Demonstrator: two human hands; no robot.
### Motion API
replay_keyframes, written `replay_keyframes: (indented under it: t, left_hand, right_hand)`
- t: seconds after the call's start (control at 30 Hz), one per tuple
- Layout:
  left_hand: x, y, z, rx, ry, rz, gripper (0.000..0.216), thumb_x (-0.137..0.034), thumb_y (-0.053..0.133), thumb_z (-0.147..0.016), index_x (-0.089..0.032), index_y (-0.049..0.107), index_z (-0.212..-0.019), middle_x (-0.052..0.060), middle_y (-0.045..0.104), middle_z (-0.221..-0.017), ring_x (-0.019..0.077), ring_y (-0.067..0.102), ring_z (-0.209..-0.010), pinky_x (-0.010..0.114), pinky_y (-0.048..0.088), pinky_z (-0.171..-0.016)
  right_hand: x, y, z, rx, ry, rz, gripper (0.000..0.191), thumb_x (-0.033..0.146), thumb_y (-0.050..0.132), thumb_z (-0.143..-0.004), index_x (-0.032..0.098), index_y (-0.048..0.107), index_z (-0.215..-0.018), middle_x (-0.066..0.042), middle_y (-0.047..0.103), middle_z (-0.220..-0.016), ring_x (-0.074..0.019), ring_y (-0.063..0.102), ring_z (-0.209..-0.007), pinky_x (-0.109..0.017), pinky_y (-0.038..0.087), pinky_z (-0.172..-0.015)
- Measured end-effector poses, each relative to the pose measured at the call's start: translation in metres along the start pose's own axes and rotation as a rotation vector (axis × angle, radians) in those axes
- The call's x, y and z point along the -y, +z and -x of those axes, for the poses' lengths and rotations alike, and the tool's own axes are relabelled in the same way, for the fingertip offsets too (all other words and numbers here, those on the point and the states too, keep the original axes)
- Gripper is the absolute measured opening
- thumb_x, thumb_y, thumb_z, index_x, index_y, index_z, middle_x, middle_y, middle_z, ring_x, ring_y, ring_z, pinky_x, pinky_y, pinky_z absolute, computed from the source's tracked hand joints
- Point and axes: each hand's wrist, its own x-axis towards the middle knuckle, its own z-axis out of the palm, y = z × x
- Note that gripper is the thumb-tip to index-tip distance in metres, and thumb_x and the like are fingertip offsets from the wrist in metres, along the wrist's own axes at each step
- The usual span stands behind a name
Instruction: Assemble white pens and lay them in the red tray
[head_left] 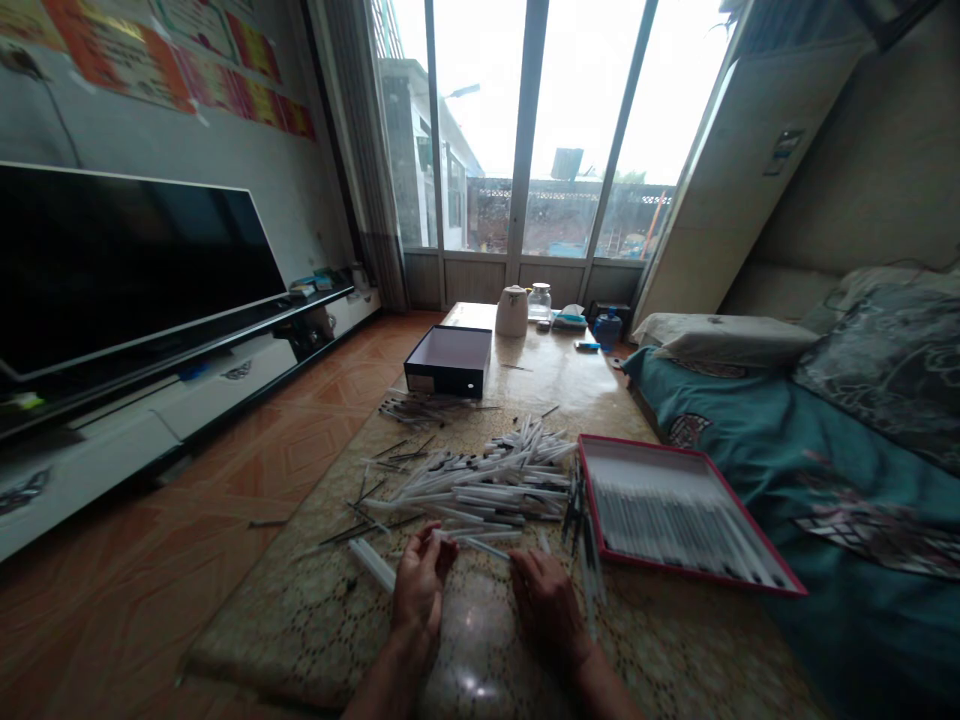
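My left hand point(421, 578) is closed, thumb and fingers pinched on a small whitish, tube-like piece that looks like a pen barrel. From there a slim pale pen point(486, 547) stretches across to my right hand point(547, 605), whose fingers are closed around its other end. Right beyond both hands lies a loose heap of white translucent pen barrels point(495, 480), some with black ends. Thin dark refills point(375, 525) are scattered left of the heap. Beside my left wrist rest a few clear tubes point(371, 565) and a small black cap point(351, 584).
At right, a red-rimmed box lid point(694, 450) holds a row of pens. A dark open box point(448, 362) stands farther back on the patterned table point(300, 620). Behind it are a kettle point(512, 312), a glass jar point(539, 302) and a tissue pack point(570, 317). A teal-covered sofa point(720, 420) borders the right.
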Motion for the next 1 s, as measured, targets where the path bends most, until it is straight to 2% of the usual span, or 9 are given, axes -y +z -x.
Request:
replay_keyframes:
  t: [0.13,0.33,0.63,0.8,1.0]
  left_hand:
    - [0.002,-0.002,0.002,0.042,0.043,-0.116,0.025,-0.018,0.071,-0.065,-0.017,0.058,-0.086,-0.002,0.062,-0.064,0.0089,0.061,-0.059,0.021,0.051,-0.064]
    - [0.001,-0.006,0.000,0.086,0.010,-0.204,0.037,-0.026,0.078,-0.055,-0.016,0.061,-0.085,-0.002,0.063,-0.067,0.0090,0.059,-0.058,0.021,0.050,-0.061]
    - [-0.003,0.001,0.007,0.194,0.046,-0.410,0.036,-0.036,0.076,-0.054,-0.016,0.063,-0.081,-0.001,0.063,-0.065,0.0111,0.056,-0.056,0.023,0.046,-0.057]
    - [-0.018,-0.001,0.007,0.420,0.069,-0.670,0.025,-0.037,0.069,-0.063,-0.016,0.061,-0.074,0.000,0.061,-0.062,0.0132,0.054,-0.055,0.023,0.042,-0.053]
    - [-0.042,-0.005,-0.008,0.744,0.215,-1.125,0.020,-0.032,0.056,-0.074,-0.017,0.069,-0.076,0.003,0.063,-0.065,0.0161,0.053,-0.062,0.024,0.039,-0.057]
  right_hand:
    - [0.001,-0.001,-0.001,0.015,-0.011,0.022,0.021,0.015,0.035,-0.089,0.021,0.055,-0.091,-0.003,0.057,-0.073,-0.0157,0.055,-0.071,-0.025,0.042,-0.065]
    - [0.000,-0.002,-0.002,0.059,-0.025,0.016,0.019,0.017,0.036,-0.090,0.020,0.055,-0.088,-0.002,0.056,-0.073,-0.0146,0.054,-0.070,-0.024,0.039,-0.064]
    - [0.002,-0.003,-0.002,0.069,-0.019,0.037,0.020,0.017,0.036,-0.090,0.020,0.056,-0.089,-0.003,0.057,-0.074,-0.0151,0.053,-0.070,-0.024,0.037,-0.064]
    - [0.001,-0.006,-0.006,0.063,-0.072,0.084,0.018,0.018,0.040,-0.090,0.022,0.056,-0.082,-0.001,0.057,-0.070,-0.0153,0.052,-0.068,-0.027,0.035,-0.067]
    - [0.002,-0.016,-0.018,0.185,-0.152,0.193,0.016,0.019,0.045,-0.089,0.021,0.054,-0.076,0.000,0.058,-0.070,-0.0160,0.051,-0.067,-0.029,0.032,-0.068]
